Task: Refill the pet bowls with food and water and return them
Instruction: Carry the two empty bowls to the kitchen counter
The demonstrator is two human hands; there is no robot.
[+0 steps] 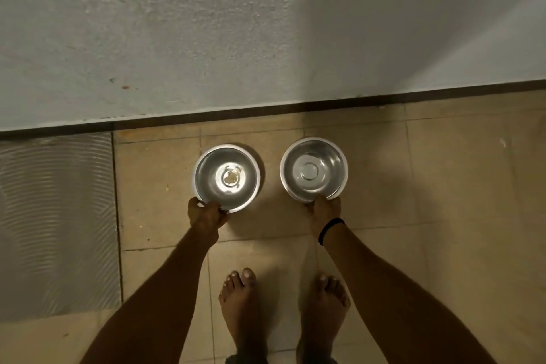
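Left bowl point(227, 177), crumbs at centre, is gripped at its near rim by left hand point(206, 213); right bowl point(313, 170) likewise by right hand point(324, 210). Fingers point(194, 206) are clamped on rims. Bowls are seen over tiled floor point(443, 186), beside wall point(266, 38).

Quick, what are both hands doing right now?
Left hand: grips the near rim of the left bowl.
Right hand: grips the near rim of the right bowl.
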